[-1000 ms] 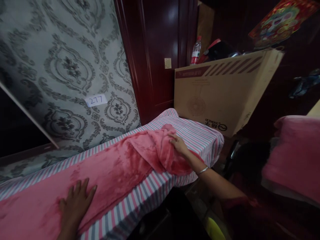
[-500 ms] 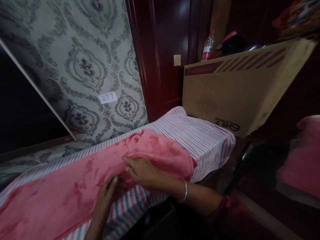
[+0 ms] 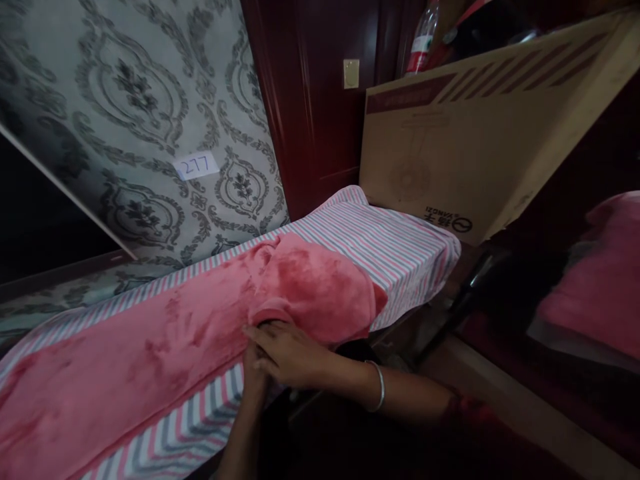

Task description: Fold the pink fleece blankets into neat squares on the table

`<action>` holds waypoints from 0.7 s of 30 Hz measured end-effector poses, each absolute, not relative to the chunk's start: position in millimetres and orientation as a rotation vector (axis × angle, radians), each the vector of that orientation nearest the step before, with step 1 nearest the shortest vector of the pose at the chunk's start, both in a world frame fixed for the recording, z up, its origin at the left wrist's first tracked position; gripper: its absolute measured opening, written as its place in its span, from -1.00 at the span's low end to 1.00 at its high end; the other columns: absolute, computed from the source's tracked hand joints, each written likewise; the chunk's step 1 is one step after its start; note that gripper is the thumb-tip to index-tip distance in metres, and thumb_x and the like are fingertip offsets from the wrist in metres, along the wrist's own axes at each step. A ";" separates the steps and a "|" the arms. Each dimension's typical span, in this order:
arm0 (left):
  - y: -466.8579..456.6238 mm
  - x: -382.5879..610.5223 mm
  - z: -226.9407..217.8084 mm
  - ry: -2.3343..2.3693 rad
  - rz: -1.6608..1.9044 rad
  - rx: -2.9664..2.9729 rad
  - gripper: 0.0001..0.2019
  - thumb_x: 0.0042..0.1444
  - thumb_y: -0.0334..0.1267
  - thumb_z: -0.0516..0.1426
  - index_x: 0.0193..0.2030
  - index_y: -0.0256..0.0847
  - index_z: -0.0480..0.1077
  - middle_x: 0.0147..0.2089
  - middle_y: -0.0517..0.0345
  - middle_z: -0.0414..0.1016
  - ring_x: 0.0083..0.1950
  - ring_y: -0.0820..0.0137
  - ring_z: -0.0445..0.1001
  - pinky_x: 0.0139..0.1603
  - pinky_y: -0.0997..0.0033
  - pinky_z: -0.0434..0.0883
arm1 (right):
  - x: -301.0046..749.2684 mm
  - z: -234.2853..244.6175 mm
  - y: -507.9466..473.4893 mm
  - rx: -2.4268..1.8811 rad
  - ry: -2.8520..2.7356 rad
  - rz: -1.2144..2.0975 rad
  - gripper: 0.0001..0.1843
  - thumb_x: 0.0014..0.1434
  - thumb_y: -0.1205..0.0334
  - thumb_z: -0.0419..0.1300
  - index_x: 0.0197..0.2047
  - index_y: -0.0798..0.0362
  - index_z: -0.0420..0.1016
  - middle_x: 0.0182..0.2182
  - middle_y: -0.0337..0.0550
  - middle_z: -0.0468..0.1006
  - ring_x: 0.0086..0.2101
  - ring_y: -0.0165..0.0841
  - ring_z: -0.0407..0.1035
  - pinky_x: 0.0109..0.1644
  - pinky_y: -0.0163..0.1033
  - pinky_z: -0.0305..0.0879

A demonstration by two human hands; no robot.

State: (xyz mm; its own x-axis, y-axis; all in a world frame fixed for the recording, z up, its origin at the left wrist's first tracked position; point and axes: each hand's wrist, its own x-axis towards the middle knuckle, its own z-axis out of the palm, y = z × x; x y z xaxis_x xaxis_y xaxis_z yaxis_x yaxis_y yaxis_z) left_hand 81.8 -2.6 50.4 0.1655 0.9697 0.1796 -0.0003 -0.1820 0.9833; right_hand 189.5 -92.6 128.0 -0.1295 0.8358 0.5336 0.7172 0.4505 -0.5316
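Observation:
A pink plush cloth (image 3: 165, 333) lies lengthwise on a striped cover (image 3: 370, 240). Its right end is folded over, and a rounded, cuff-like edge shows just above my hands. My right hand (image 3: 295, 353), a silver bangle on its wrist, reaches in from the right at the cloth's near edge. Its fingers point left, stretched out over my left hand, with a dark gap under the fold just above them. My left hand (image 3: 255, 370) comes up from below against the near edge. Most of its fingers are hidden behind my right hand and the fold.
A large cardboard box (image 3: 450, 147) stands behind the cover's far right end, a red-labelled bottle (image 3: 423, 43) behind it. Patterned wallpaper (image 3: 150, 87) and a dark red door (image 3: 320, 100) rise behind. Another pink bundle (image 3: 595, 293) sits at right, beyond a dark armrest-like part (image 3: 470, 283).
My left hand has moved right, up to my right hand. The cloth's fold has been lifted and shifted, now showing a rounded edge above the hands. The view has tilted down slightly.

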 end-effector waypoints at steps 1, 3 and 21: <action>-6.3 81.6 51.5 1.020 1.177 1.437 -0.77 -0.21 -0.03 0.28 -0.55 -0.12 0.42 -0.55 0.14 0.42 -0.40 0.25 0.43 -0.39 0.30 0.40 | 195.7 121.9 -98.0 -1.267 -1.840 0.215 -0.44 0.21 0.34 0.19 0.29 -0.09 0.36 0.05 -0.14 0.56 0.05 -0.18 0.43 0.18 -0.10 0.32; -13.2 79.6 54.8 1.067 1.120 1.452 -0.65 -0.18 0.05 0.27 -0.39 -0.20 0.49 -0.43 0.10 0.51 -0.34 0.26 0.46 -0.33 0.32 0.41 | 215.9 106.4 -108.7 -1.239 -1.689 0.225 -0.58 0.27 0.32 0.10 0.16 -0.14 0.45 -0.02 -0.19 0.59 -0.01 -0.24 0.45 0.12 -0.11 0.35; -15.9 81.1 68.9 1.052 1.063 1.080 -0.60 -0.35 -0.02 0.33 -0.41 -0.25 0.42 -0.48 0.16 0.50 -0.46 0.35 0.47 -0.40 0.34 0.45 | 329.6 29.2 -151.0 -1.201 -0.517 0.643 -0.46 -0.15 -0.20 0.41 -0.24 0.04 0.54 -0.39 -0.19 0.58 -0.36 -0.28 0.40 -0.22 -0.18 0.36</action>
State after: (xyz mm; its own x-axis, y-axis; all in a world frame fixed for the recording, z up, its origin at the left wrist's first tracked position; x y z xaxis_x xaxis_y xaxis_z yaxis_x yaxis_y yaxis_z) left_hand 81.1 -15.9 68.9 0.1651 0.9789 -0.1201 -0.1306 0.1424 0.9812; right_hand 329.6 -151.0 29.2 0.7157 0.6977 0.0307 -0.1788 0.2255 -0.9577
